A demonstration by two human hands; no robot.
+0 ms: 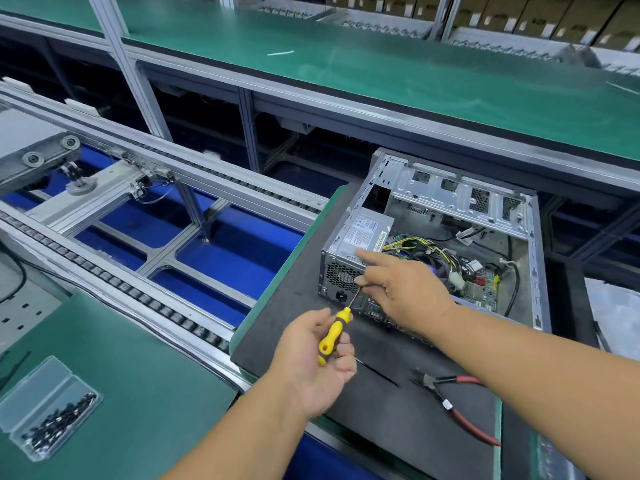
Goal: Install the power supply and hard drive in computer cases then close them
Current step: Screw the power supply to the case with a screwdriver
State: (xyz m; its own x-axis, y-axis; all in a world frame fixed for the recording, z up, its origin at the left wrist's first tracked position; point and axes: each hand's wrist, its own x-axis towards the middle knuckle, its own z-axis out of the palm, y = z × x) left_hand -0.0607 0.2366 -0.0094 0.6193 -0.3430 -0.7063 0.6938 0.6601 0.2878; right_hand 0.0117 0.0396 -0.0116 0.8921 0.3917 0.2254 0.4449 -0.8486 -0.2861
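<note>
Yellow screwdriver (332, 336) lay in the left hand (313, 367), fingers curled round its handle, tip at the case (433, 237) rear; right hand (401, 292) steadied the shaft, forefinger on the power supply (367, 235) seated inside, on the worktop (294, 306)

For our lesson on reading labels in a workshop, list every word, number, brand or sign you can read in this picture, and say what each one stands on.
No text here can be read for certain.
Power supply label: printed rows and a blue logo, too small and blurred.
Small white tag on the red-handled pliers: too small.
White labels on the cardboard boxes at the back: blurred.
Yellow screwdriver in the left hand: no marking shows.
</note>
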